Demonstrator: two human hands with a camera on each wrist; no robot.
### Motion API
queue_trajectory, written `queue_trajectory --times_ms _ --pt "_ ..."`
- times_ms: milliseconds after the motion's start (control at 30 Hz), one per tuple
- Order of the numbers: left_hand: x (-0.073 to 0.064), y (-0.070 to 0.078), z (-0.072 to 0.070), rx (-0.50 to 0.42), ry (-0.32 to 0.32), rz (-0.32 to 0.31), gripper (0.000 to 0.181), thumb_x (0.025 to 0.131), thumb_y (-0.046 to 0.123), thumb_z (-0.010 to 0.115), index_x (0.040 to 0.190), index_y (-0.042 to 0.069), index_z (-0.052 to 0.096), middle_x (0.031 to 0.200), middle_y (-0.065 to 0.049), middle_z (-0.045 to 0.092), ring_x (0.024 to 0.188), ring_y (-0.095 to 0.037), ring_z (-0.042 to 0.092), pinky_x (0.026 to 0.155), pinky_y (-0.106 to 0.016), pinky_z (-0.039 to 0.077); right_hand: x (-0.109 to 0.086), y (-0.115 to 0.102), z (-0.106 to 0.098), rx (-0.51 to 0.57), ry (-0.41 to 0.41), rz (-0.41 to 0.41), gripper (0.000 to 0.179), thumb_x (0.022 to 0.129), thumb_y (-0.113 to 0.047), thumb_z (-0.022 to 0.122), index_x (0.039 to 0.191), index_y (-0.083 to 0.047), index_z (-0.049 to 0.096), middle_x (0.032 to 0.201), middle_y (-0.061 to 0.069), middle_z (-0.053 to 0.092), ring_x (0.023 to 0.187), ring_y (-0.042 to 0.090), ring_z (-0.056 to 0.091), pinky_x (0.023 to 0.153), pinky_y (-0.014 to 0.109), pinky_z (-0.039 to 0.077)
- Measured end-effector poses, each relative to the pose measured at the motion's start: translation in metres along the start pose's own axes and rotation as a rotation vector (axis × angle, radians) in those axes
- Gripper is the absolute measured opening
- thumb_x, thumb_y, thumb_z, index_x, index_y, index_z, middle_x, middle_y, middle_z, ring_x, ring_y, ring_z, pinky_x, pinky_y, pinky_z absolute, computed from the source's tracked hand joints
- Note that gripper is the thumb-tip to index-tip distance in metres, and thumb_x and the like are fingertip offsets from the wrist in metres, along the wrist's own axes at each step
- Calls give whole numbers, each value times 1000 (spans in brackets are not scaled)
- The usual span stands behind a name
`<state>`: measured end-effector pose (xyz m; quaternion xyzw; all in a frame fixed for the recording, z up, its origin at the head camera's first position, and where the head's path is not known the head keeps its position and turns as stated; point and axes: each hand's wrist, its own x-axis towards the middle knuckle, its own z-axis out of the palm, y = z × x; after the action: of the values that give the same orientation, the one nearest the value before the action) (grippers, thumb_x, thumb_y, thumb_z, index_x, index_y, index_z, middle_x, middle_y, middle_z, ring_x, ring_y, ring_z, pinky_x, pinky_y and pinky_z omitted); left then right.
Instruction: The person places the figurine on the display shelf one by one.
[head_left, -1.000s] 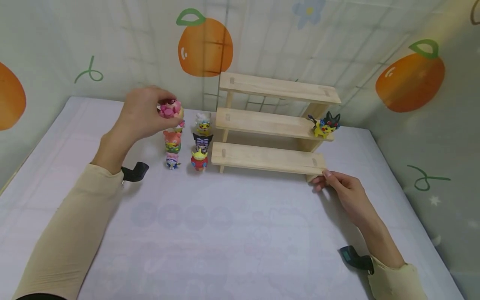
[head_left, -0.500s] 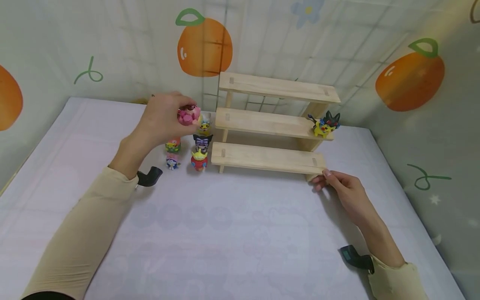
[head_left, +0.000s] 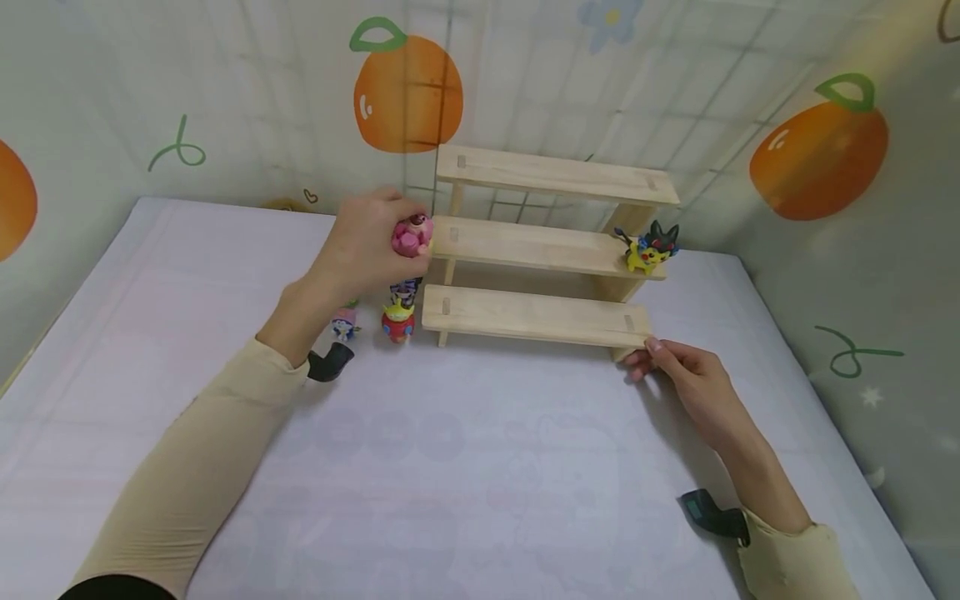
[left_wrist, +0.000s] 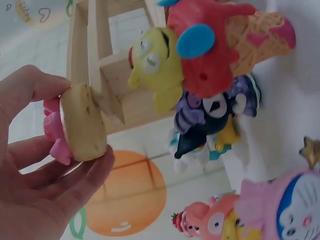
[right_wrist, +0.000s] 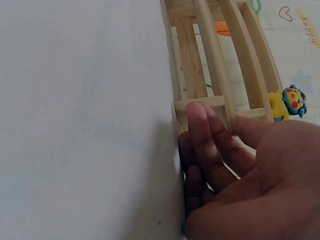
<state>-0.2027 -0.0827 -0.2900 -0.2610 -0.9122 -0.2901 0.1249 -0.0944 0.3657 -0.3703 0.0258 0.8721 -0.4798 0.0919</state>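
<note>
Currently the left hand [head_left: 367, 237] is pinching a pink figurine [head_left: 412, 236] between thumb and fingers, its pale base [left_wrist: 82, 125] facing the left wrist view; it is hovering by the left end of the wooden shelf [head_left: 558, 177], near the middle board [head_left: 517, 244], touching or not being hard to tell. The right hand [head_left: 693, 387] is gripping the right end of the lowest board [head_left: 536, 315]. A yellow figurine [head_left: 647, 254] is standing at the middle board's right end, while a red figurine [head_left: 398, 322] is standing on the white tablecloth [head_left: 487, 467]
</note>
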Motion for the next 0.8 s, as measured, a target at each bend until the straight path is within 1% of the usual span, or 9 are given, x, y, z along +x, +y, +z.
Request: queue_trajectory --times_ms 100,167,267,333,467,533,667,733,800 --pt "1 3 6 -23 4 14 48 84 19 75 128 0 72 118 -17 68 105 -31 64 87 -41 58 0 -1 0 1 0 -8 63 111 -51 45 134 5 63 104 -5 77 114 3 57 93 9 37" --pt "2 5 9 -35 8 23 49 85 17 74 131 0 70 121 -17 67 108 -32 64 90 -42 57 0 -1 0 4 -3 -15 62 111 -50 45 134 5 63 104 -4 77 114 3 56 94 10 36" --pt "4 10 16 -58 -11 -4 54 90 21 79 139 2 66 132 -17 65 119 -32 62 100 -41 56 1 0 0 4 -5 -16 62 111 -50 45 134 4 63 104 -3 77 115 3 56 94 10 35" --pt "6 14 20 -64 -17 -30 58 92 25 82 142 3 63 137 -16 64 126 -33 60 107 -42 52 1 0 -1 -4 -3 -9 62 111 -51 45 134 4 63 105 -3 77 115 3 56 93 9 36" --pt "8 17 27 -81 -7 -74 65 92 33 84 144 4 59 143 -14 63 133 -31 59 114 -42 48 1 0 -1 -10 -1 -4 62 111 -51 45 134 3 64 105 -2 78 116 3 55 93 9 35" --pt "7 15 26 -107 -22 -90 70 91 36 85 147 5 56 144 -13 63 131 -30 60 113 -42 48 1 0 0 -10 -2 -8 62 111 -51 45 133 3 64 105 -2 78 116 4 55 93 9 34" --pt "5 7 15 -181 -98 -101 78 90 33 86 152 5 49 142 -11 62 125 -28 60 109 -42 50 0 0 1 -12 1 -26 61 111 -50 45 131 3 66 104 -1 78 114 5 56 93 10 35" --pt "3 2 9 -222 -118 -104 73 89 27 88 149 5 53 137 -11 64 121 -27 60 106 -43 52 -1 1 1 -15 4 -34 60 111 -50 45 131 3 66 104 -1 78 112 5 57 93 9 36" --pt "1 -1 4 -255 -112 -94 64 87 20 89 142 4 60 129 -11 67 116 -27 61 101 -42 53 -1 1 1 -15 5 -37 59 112 -49 45 132 3 66 105 0 78 111 4 58 94 10 37"
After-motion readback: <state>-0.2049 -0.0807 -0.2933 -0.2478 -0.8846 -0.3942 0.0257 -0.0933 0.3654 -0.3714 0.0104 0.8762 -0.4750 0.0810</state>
